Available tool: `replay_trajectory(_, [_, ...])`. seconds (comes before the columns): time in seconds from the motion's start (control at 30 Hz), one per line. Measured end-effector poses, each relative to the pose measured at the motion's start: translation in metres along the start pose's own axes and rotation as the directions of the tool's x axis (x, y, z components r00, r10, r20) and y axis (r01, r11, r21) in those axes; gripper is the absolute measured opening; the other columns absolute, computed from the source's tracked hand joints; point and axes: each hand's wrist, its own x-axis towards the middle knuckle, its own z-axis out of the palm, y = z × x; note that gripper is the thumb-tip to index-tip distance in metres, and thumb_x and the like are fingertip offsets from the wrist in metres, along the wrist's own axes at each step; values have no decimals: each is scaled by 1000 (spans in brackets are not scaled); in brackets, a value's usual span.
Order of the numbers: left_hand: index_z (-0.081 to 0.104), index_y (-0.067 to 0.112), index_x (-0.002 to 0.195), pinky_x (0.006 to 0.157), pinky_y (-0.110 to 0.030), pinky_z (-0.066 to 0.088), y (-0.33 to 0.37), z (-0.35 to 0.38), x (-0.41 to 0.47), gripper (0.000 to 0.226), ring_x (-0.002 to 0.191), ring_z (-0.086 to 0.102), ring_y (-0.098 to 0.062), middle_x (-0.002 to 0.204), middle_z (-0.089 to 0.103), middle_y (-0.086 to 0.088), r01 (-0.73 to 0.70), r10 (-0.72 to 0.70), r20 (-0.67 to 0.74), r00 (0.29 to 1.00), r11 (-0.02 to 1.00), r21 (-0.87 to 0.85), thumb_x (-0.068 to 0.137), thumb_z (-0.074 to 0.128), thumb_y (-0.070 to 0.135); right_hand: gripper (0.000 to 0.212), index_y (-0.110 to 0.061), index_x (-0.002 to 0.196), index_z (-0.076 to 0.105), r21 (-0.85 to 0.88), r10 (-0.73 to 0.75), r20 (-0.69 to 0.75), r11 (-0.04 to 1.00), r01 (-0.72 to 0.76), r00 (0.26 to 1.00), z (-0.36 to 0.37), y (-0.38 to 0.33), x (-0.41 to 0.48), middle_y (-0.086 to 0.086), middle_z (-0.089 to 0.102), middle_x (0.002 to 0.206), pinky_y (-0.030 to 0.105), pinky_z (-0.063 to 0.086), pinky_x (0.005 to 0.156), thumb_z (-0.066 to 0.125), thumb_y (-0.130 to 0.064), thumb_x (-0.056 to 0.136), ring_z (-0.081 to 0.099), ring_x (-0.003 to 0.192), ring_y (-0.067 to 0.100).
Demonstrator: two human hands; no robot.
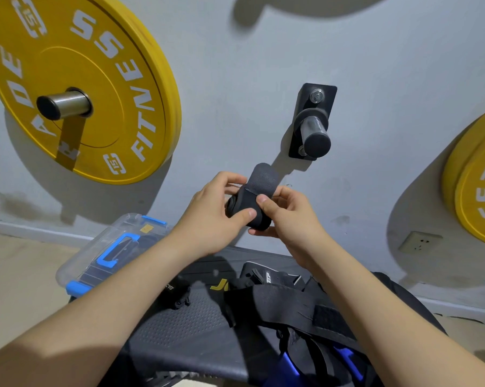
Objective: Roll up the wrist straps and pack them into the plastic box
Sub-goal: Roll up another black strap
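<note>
Held mid-air, the wrist strap [245, 209] is mostly rolled: left hand [213, 216] grips the roll, right hand [287, 219] pinches it below the free tail [263, 177], which stands upward. Roll axis apparently left–right. The plastic box [77, 268] lies down-left, nearer the left hand.

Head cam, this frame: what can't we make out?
All head view.
Rolled wrist strap: roll mostly hidden by the left hand and right hand.
Plastic box: contents blurred; near corner behind the left forearm.
Loose straps on the bench: tangled, count unclear; right forearm covers part.
Yellow plate at right: cut off by frame edge.
</note>
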Motion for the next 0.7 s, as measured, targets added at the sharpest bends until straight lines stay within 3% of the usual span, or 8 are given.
replay_trajectory(0.07, [61,27,132,102,-47,59,1,1,1,52,118,70,-14,125,71,6,76,-76,15,997,997,-24,88,74,52,9,0,110,65,-56,-113,-64,992,109,992,3,3,0,16,73,95,47,67,64,64,-7,106,77,77,22])
replay_trajectory(0.13, [64,23,121,88,-46,66,1,4,1,51,99,77,-18,114,75,-4,200,-190,106,976,975,-93,94,63,66,4,-6,100,64,-185,-247,-88,956,228,965,3,5,1,14,68,87,45,65,56,65,-5,104,75,72,22])
replay_trajectory(0.2, [60,20,118,73,-38,65,0,8,0,42,79,77,-17,106,75,-12,271,-241,175,955,946,-178,103,59,59,11,-13,95,61,-306,-334,-67,904,300,940,4,7,1,4,68,83,43,64,52,65,-5,102,75,72,26])
replay_trajectory(0.3, [57,25,116,63,-23,58,1,4,-1,18,64,68,-7,90,74,-6,192,-178,160,971,979,-74,108,59,41,5,-15,102,65,-223,-233,-25,949,221,972,5,7,-1,9,73,90,52,67,62,62,-14,106,77,80,32])
replay_trajectory(0.43, [55,28,127,87,-36,61,2,4,-3,24,98,71,-18,113,71,1,84,-94,168,981,995,61,106,65,31,28,-2,111,65,-114,-54,8,992,54,999,0,5,1,14,78,95,46,68,68,60,-30,110,79,78,27])
replay_trajectory(0.53, [38,33,146,97,-27,57,1,4,-5,54,113,66,-9,128,63,9,30,-32,143,989,999,19,103,69,22,29,2,112,60,61,73,77,995,-78,994,0,5,1,15,77,97,49,68,76,60,-27,110,77,81,27])
replay_trajectory(0.63, [27,36,160,106,-32,54,0,4,-5,79,122,65,-12,136,60,10,15,-10,107,994,999,-46,97,75,25,18,0,107,64,164,0,38,986,-6,999,1,5,3,18,77,98,47,66,81,65,-18,107,75,86,28])
replay_trajectory(0.7, [45,30,152,102,-33,54,0,6,-2,70,121,67,-12,133,66,8,40,-36,55,998,997,-73,93,76,52,7,-6,105,70,142,-92,-13,986,92,996,2,4,2,15,74,99,44,64,82,72,-12,102,72,88,25])
